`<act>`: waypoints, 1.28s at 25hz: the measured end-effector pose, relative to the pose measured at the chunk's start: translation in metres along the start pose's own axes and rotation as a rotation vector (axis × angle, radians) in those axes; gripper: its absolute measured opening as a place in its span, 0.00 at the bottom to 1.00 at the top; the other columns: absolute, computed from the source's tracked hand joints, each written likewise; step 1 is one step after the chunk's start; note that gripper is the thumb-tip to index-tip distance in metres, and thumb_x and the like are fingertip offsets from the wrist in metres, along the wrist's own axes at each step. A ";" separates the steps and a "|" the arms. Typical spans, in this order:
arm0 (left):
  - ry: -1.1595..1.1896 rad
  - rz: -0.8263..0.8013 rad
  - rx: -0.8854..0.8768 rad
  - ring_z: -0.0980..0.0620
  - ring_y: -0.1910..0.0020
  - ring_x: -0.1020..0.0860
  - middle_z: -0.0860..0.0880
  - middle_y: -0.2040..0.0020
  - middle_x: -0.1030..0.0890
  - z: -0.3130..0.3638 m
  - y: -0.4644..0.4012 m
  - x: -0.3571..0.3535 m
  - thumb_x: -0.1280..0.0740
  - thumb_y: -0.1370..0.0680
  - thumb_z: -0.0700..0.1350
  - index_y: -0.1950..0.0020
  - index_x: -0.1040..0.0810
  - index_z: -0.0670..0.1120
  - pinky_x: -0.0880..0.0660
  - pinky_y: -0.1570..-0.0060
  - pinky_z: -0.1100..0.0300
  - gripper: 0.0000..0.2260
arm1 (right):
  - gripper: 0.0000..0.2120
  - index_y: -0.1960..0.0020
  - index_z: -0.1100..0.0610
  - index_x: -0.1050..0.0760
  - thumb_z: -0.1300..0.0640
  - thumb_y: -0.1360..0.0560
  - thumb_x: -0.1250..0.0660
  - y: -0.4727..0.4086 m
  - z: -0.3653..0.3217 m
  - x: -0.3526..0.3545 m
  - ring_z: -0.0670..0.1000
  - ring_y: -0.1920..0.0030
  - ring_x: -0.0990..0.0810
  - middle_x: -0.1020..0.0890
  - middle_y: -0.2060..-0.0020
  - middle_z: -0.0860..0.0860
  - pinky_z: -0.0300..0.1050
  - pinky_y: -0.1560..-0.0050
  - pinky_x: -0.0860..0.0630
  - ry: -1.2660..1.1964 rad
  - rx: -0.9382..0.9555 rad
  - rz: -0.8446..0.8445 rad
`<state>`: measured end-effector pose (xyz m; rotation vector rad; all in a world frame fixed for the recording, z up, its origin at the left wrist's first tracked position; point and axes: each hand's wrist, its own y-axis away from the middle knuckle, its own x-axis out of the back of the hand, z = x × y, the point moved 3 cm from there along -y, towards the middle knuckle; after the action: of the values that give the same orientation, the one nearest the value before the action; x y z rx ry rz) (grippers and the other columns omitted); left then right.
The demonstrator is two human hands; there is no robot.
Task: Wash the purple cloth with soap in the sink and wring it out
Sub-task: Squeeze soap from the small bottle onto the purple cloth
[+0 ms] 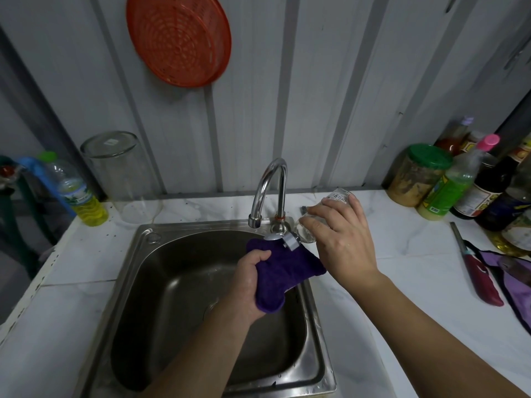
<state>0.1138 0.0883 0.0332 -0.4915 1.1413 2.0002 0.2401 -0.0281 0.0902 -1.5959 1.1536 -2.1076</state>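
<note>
My left hand [249,282] grips a folded purple cloth [283,271] over the right side of the steel sink [149,271]. My right hand [342,237] holds a clear soap bottle [340,196] tipped downward, its grey cap end [290,242] right at the cloth's top edge. The chrome tap [270,185] arches behind them; I see no water running from its spout.
A knife with a red handle [477,274] and a purple bag [514,280] lie on the right counter. Sauce bottles and a green-lidded jar [416,173] crowd the back right. An upturned clear container [123,173] and a yellow-liquid bottle [83,196] stand back left. An orange strainer [178,38] hangs on the wall.
</note>
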 end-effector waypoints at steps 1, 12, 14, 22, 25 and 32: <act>0.001 0.003 -0.001 0.33 0.38 0.22 0.36 0.41 0.18 0.001 0.000 0.000 0.34 0.24 0.39 0.40 0.24 0.42 0.30 0.32 0.36 0.12 | 0.13 0.46 0.55 0.15 0.62 0.25 0.37 0.000 0.000 0.000 0.59 0.40 0.19 0.15 0.47 0.53 0.66 0.28 0.35 -0.003 0.000 0.000; 0.005 0.001 -0.013 0.33 0.39 0.22 0.36 0.41 0.18 0.002 0.001 -0.002 0.35 0.23 0.39 0.39 0.23 0.42 0.28 0.34 0.37 0.13 | 0.13 0.46 0.55 0.15 0.62 0.25 0.36 -0.004 0.000 -0.003 0.59 0.41 0.19 0.15 0.47 0.53 0.67 0.30 0.33 -0.020 -0.002 0.018; 0.000 0.001 -0.016 0.34 0.41 0.21 0.36 0.43 0.17 0.002 0.002 -0.004 0.35 0.23 0.39 0.38 0.24 0.42 0.26 0.38 0.40 0.13 | 0.14 0.45 0.56 0.15 0.64 0.27 0.36 -0.002 -0.001 -0.004 0.60 0.42 0.19 0.14 0.47 0.54 0.65 0.32 0.32 -0.034 -0.027 0.024; 0.009 -0.004 -0.004 0.34 0.40 0.21 0.36 0.41 0.18 0.003 0.002 -0.003 0.34 0.24 0.38 0.37 0.24 0.41 0.25 0.39 0.41 0.15 | 0.19 0.38 0.59 0.21 0.65 0.28 0.27 0.031 0.008 -0.016 0.56 0.43 0.19 0.16 0.43 0.54 0.53 0.39 0.24 -0.348 -0.351 -0.103; 0.013 -0.008 -0.002 0.36 0.43 0.19 0.37 0.42 0.17 0.002 0.002 0.000 0.32 0.29 0.39 0.36 0.24 0.41 0.22 0.47 0.45 0.21 | 0.17 0.38 0.59 0.23 0.63 0.26 0.27 0.065 0.016 -0.016 0.51 0.47 0.21 0.18 0.46 0.52 0.41 0.48 0.27 -0.478 -0.636 -0.110; -0.016 -0.046 -0.008 0.40 0.49 0.17 0.40 0.51 0.13 0.001 0.006 0.000 0.34 0.22 0.39 0.40 0.21 0.40 0.22 0.53 0.50 0.11 | 0.12 0.48 0.52 0.30 0.56 0.25 0.27 0.141 0.029 -0.015 0.58 0.54 0.20 0.22 0.58 0.51 0.48 0.56 0.31 -0.521 -1.179 -0.237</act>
<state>0.1093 0.0874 0.0369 -0.5008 1.1033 1.9662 0.2365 -0.1232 -0.0190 -2.5864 2.2139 -0.8508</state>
